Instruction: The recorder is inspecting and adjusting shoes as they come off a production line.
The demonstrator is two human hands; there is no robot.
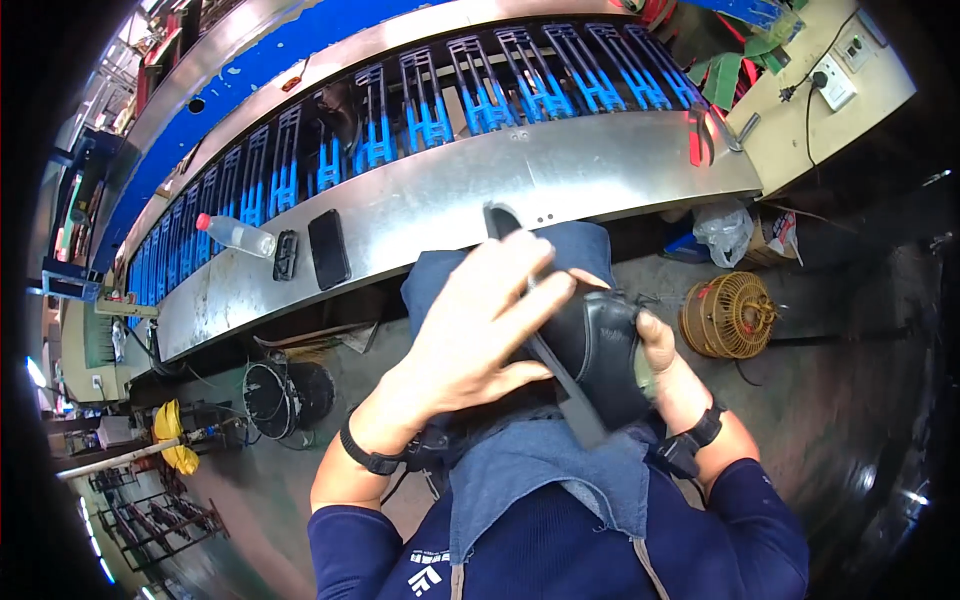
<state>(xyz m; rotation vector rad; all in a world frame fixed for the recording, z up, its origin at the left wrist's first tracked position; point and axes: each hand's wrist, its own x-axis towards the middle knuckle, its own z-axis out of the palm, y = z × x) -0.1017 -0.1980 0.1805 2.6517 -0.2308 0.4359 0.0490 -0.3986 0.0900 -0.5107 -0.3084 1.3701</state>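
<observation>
The left hand (480, 320) is lying spread, fingers open, over a black shoe (600, 355) and a dark strip (560, 375) crossing it. The right hand (655, 345) is gripping the shoe from the right, fingers mostly hidden behind it. Everything is sitting over a blue apron (540, 460). Farther off, a bottle (236, 234) and phone (328, 248) are lying on the steel ledge (560, 180); a cage (728, 315) is standing right.

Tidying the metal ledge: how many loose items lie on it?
3: a clear plastic bottle with red cap at left, a small black ribbed block beside it, then a flat black phone. Others may be hidden.
</observation>
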